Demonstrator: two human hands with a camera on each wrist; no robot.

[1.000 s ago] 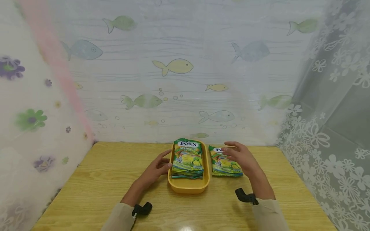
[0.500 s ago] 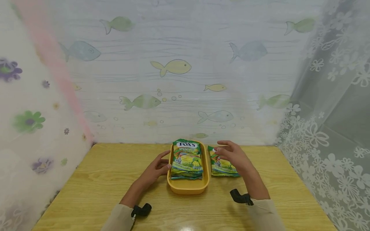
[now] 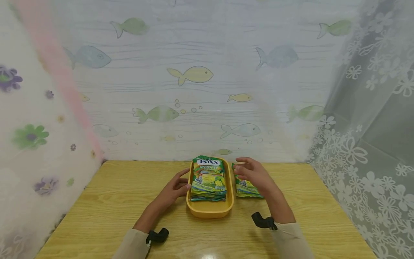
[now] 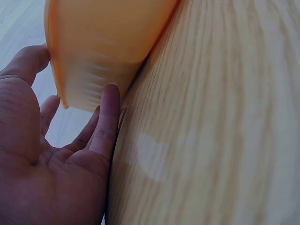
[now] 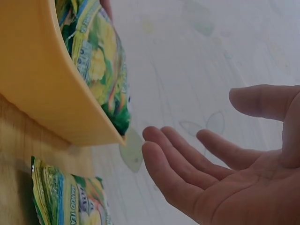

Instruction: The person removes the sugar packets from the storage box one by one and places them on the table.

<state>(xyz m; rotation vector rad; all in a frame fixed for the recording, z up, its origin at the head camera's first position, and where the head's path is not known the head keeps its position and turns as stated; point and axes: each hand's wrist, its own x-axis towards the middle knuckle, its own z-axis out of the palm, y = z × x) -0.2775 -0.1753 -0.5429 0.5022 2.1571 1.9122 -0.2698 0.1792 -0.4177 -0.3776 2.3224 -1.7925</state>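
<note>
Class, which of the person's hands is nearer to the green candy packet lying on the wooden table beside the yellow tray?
Right. The right hand hovers above the green candy packet; the left hand touches the yellow tray on its far side.

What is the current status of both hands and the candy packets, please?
Left hand open, fingers touching the yellow tray. Right hand open, above the loose candy packet beside it. Packet stack in tray. Nothing in the way.

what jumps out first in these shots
A yellow oval plastic tray sits mid-table on the light wooden table, stacked with green candy packets. The left hand touches the tray's left side. The right hand hovers open over more packets lying beside the tray.
</note>
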